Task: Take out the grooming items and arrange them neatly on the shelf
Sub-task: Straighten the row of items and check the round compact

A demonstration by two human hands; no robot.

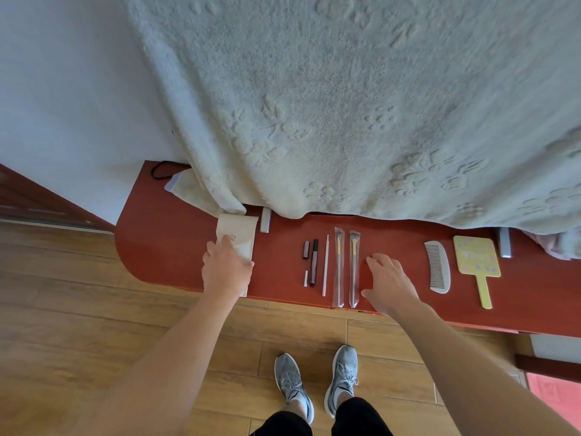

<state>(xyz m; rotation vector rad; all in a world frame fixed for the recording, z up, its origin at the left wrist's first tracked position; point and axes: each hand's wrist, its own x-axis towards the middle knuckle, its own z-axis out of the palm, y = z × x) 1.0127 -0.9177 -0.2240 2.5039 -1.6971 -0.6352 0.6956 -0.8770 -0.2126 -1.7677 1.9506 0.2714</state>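
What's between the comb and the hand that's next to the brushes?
Nothing: the head view shows only bare red shelf between the comb and the right hand.

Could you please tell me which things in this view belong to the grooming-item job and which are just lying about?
Part of the job:
cream pouch under the left hand
small tubes and stick
two sleeved brushes
comb
yellow hand mirror
red shelf

Just lying about:
pale blanket
black cord
folded cloth

The right hand rests empty on the shelf.
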